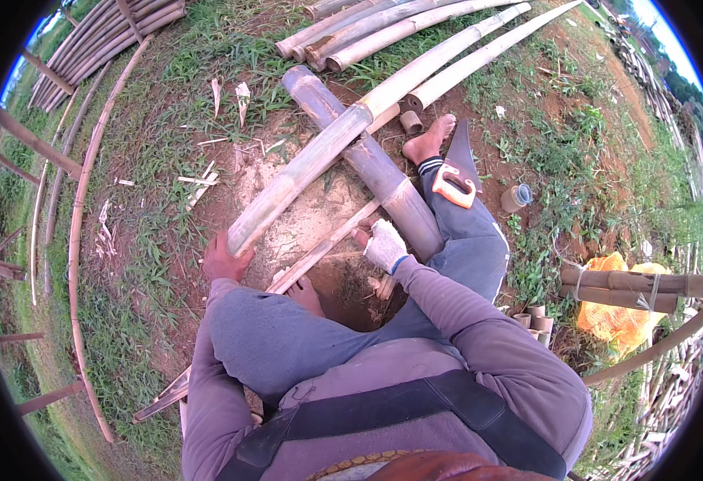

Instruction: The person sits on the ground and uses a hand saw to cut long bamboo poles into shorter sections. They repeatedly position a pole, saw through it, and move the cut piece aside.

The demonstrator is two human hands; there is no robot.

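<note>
My left hand [228,256], bare, is wrapped round the near end of a long pale bamboo pole [295,180]. That pole slants away to the upper right, resting across a thick, darker bamboo log [383,180] on the ground. My right hand [385,246] wears a white glove and has its fingers curled, beside a split bamboo strip [327,244] and the log's near end. What the right fingers hold, if anything, I cannot make out. A handsaw [457,180] with an orange-and-white handle lies against my outstretched right leg [468,240].
Several bamboo poles [351,36] lie at the far side. Short bamboo pieces [410,120] sit near my foot, and a small jar [516,198] stands to the right. An orange net bag [620,309] is by tied bamboo; a bamboo frame [83,208] runs along the left.
</note>
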